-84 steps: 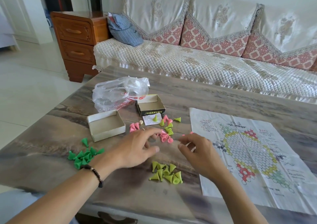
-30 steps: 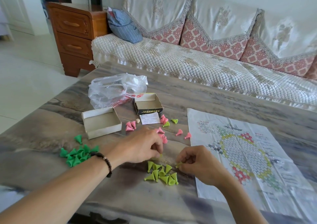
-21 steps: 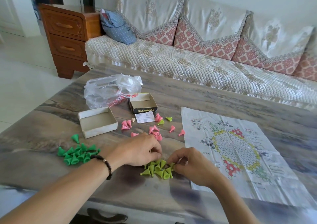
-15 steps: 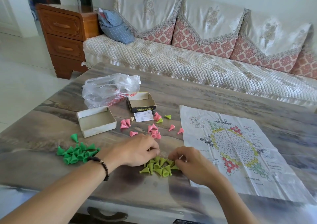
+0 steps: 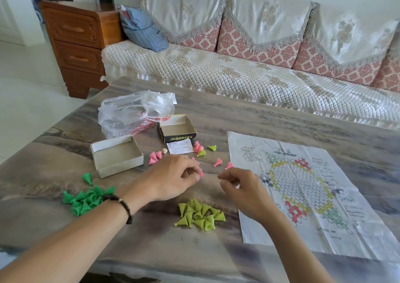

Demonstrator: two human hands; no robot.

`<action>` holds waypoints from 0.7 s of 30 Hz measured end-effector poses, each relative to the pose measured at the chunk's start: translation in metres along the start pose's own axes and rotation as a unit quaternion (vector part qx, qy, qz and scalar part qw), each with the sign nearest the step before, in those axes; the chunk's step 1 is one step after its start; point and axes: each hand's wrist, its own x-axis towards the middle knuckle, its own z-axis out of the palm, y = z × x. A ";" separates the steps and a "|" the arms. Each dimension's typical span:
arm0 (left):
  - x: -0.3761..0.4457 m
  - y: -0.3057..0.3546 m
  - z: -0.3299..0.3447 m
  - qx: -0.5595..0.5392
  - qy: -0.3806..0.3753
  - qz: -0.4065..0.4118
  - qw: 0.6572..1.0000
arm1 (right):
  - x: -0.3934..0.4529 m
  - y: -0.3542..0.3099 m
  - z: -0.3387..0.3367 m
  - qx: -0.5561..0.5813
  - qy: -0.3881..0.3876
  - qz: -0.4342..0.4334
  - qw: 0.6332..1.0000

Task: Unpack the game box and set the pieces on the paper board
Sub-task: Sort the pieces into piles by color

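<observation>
Paper board (image 5: 303, 187) flat, long axis running away

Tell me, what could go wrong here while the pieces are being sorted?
Three risks, I'd guess:
The dark green pile lies near the table's left edge; a nudge of the left forearm could send cones to the floor.
Two lime cones still sit among the pink cones, so colours might get mixed.
The paper board is creased and lies unweighted; the right hand could shift it.
</observation>
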 end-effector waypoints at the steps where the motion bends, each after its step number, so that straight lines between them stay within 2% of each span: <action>1: 0.006 -0.004 -0.002 0.006 0.022 -0.002 1.000 | 0.007 -0.001 -0.001 0.002 0.014 -0.003 1.000; 4: 0.028 -0.013 -0.007 0.035 0.058 -0.016 0.998 | 0.033 -0.002 -0.004 -0.018 0.045 -0.016 0.999; 9: 0.068 -0.010 -0.001 0.103 0.041 -0.021 0.994 | 0.079 0.004 -0.002 -0.068 0.064 -0.025 0.995; 17: 0.104 -0.009 0.020 0.201 -0.013 0.007 0.979 | 0.127 0.020 0.010 -0.156 0.007 -0.038 0.987; 21: 0.103 -0.006 0.016 0.183 -0.001 0.027 0.983 | 0.135 0.018 0.014 -0.172 0.000 -0.041 0.984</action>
